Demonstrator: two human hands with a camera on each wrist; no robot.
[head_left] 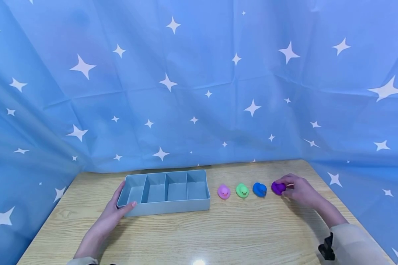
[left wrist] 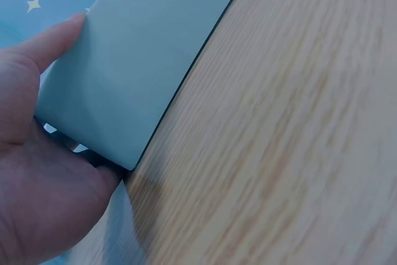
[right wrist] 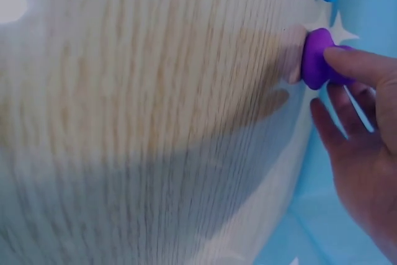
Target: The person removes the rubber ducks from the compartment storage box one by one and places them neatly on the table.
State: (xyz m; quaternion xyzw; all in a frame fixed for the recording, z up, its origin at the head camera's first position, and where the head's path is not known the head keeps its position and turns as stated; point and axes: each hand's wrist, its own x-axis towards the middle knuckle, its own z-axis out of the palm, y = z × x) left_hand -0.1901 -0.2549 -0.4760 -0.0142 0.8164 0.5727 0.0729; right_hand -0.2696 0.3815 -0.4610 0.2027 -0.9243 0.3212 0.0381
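A blue-grey box with several compartments in a row stands on the table, left of the middle. My left hand grips its left end, the thumb over the front wall and the fingers round the far side. In the left wrist view the box wall runs up from the hand; the fingertips are hidden. At the right, my right hand pinches a purple rubber duck between thumb and fingers. From the right wrist view, the duck is close to the tabletop; whether it touches is unclear.
Between the box and the purple duck, a pink duck, a green duck and a blue duck sit in a row on the wooden table. A blue star-patterned cloth hangs behind and along both sides.
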